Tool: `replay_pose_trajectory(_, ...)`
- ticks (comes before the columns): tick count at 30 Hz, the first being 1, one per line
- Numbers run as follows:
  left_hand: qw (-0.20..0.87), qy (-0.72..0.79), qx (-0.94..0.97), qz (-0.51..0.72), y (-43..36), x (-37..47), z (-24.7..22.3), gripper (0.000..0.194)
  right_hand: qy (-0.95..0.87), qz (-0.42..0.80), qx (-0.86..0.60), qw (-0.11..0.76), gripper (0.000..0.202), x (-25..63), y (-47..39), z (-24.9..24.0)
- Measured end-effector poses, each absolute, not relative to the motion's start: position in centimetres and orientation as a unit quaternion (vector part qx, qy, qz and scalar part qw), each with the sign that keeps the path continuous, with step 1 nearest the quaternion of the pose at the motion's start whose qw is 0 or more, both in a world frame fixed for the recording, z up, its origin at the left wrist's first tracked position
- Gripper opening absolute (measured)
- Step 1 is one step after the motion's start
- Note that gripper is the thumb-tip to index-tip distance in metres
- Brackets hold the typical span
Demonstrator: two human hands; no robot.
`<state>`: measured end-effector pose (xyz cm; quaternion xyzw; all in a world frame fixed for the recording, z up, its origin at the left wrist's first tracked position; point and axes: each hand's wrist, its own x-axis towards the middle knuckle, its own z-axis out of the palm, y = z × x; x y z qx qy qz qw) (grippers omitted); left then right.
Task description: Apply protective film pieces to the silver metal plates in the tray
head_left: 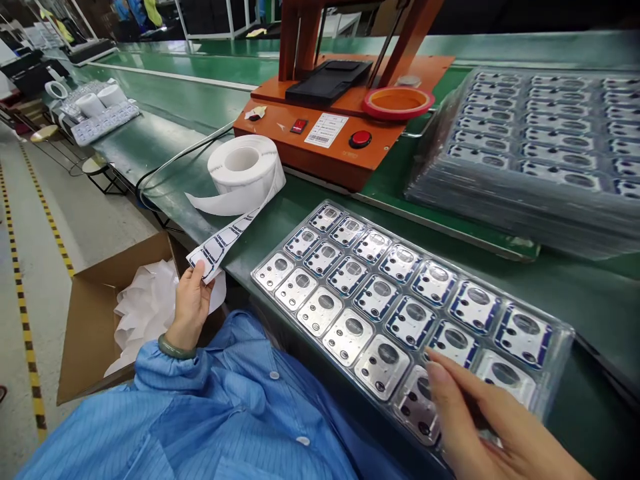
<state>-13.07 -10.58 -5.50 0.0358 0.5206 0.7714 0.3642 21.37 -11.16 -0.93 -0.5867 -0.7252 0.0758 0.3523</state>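
Observation:
My left hand pinches the free end of a white strip of stickers with dark blue frame-shaped outlines. The strip runs up to a white roll lying on the green bench. Below and right is a clear plastic tray with rows of silver metal plates, each with a round opening and small holes. Many plates in the far rows carry blue edging; those in the nearest row look plain. Over the tray's near right part, my right hand has thumb and forefinger closed together; anything between them cannot be made out.
An orange press stands behind the roll, with a red tape ring on it. Stacked trays of plates stand at right. A cardboard box holding white backing paper sits below the bench at left.

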Motion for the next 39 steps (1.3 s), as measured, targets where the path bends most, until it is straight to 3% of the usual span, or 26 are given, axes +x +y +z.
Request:
replay_pose_trajectory(7, 0.269, 0.523, 0.094, 0.803, -10.4, -12.6, -4.8, 0.020, -0.820, 0.089, -0.484, 0.292, 0.024, 20.3, -10.4, -1.4)
replay_pose_trajectory(12, 0.206, 0.543, 0.130, 0.804, -11.1, -13.1, -5.2, 0.029, -0.820, 0.093, -0.474, 0.306, 0.022, 20.3, -10.6, -1.9)
replay_pose_trajectory(16, 0.141, 0.542, 0.124, 0.819, -12.2, -14.4, -4.2, 0.021, -0.820, 0.098, -0.471, 0.310, 0.021, 20.1, -10.7, -1.7)
replay_pose_trajectory(19, 0.020, 0.528, 0.134, 0.838, -12.7, -15.0, -1.9, 0.019, -0.818, 0.103, -0.469, 0.317, 0.020, 20.1, -10.8, -1.8)
replay_pose_trajectory(22, -0.183, 0.497, 0.197, 0.825, -12.5, -14.3, 0.9, 0.018, -0.817, 0.106, -0.463, 0.328, 0.020, 20.2, -10.9, -1.9)
replay_pose_trajectory(24, -0.240, 0.449, 0.238, 0.827, -12.0, -12.7, 2.3, 0.017, -0.819, 0.110, -0.455, 0.331, 0.021, 20.2, -10.9, -2.0)
replay_pose_trajectory(26, -0.162, 0.414, 0.286, 0.849, -11.5, -10.6, 2.9, 0.018, -0.820, 0.110, -0.452, 0.334, 0.021, 20.2, -11.0, -2.1)
replay_pose_trajectory(30, 0.203, 0.452, 0.351, 0.795, -10.5, -5.6, 1.9, 0.013, -0.819, 0.104, -0.450, 0.339, 0.021, 20.4, -11.2, -2.3)
replay_pose_trajectory(32, 0.331, 0.433, 0.363, 0.756, -10.0, -3.2, 1.0, 0.018, -0.818, 0.108, -0.451, 0.341, 0.021, 20.6, -11.3, -2.2)
replay_pose_trajectory(35, 0.433, 0.436, 0.370, 0.696, -9.2, -0.1, 0.0, 0.020, -0.790, 0.139, -0.477, 0.360, 0.019, 20.9, -11.9, -1.6)
replay_pose_trajectory(39, 0.480, 0.470, 0.398, 0.624, -8.4, 3.1, -0.1, 0.023, -0.676, 0.223, -0.571, 0.409, 0.014, 21.5, -13.1, -0.1)
